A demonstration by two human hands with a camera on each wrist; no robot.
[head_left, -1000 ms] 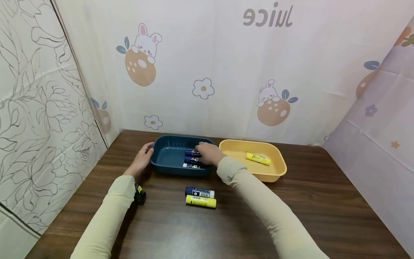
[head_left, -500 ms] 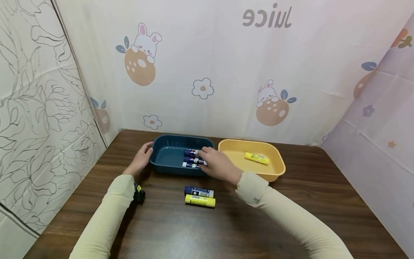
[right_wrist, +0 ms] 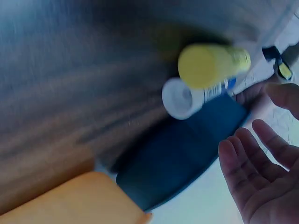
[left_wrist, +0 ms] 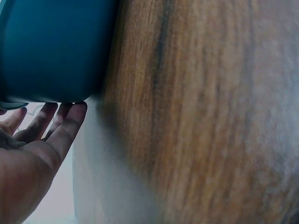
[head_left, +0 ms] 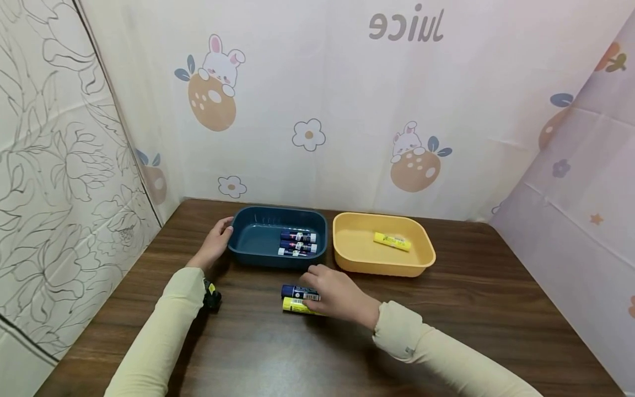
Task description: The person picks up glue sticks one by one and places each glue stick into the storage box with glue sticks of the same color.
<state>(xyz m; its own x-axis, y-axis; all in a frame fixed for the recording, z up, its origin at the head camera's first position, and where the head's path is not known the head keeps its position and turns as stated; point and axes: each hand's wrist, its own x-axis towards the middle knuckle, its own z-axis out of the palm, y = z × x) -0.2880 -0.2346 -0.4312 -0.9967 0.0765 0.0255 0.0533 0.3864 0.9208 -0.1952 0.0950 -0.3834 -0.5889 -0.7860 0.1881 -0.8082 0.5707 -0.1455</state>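
Cartoon-printed curtains wall in a dark wooden surface (head_left: 446,309), where a blue tray (head_left: 258,242) holding three blue glue sticks (head_left: 296,243) sits at 12 o'clock and a yellow tray (head_left: 421,259) with one yellow glue stick (head_left: 392,241) at 1 o'clock. A second ago the right hand (head_left: 334,292) was inside the blue tray; it has since drawn back, fingers loose and grasping nothing, over the blue stick (head_left: 292,290) and yellow stick (head_left: 294,306) lying side by side at centre. That suggests another blue stick has been sorted and these two remain, while the left hand (head_left: 214,242) rests relaxed against the blue tray's 9 o'clock wall.
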